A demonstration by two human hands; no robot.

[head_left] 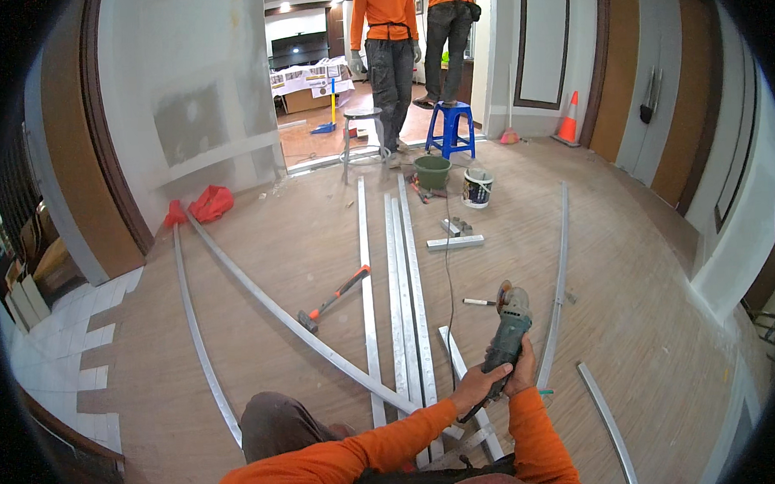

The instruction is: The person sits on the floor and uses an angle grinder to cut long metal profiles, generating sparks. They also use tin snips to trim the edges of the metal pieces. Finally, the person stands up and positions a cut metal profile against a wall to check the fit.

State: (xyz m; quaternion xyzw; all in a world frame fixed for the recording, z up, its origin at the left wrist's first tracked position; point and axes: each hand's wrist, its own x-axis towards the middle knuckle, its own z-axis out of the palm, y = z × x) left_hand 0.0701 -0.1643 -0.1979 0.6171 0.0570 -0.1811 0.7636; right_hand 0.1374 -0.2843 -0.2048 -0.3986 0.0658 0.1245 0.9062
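My left hand [479, 382] and my right hand [521, 367] both grip a dark green angle grinder [508, 333], its disc tilted upward and a cord trailing from it. Long silver metal channels [396, 301] lie lengthwise beneath and around it, with a shorter angled piece [448, 346] under my hands. A white marker [479, 302] rests left of the grinder head. An orange-handled hammer [338, 291] lies across the floor to the left, between two of the strips.
Short metal pieces [456, 242], a green bucket [433, 174] and a white pail [477, 190] sit ahead. Two people in orange tops are at the doorway, one [451, 35] on a blue stool [450, 129]. A traffic cone [569, 120] stands right; red cloth [211, 203] lies left.
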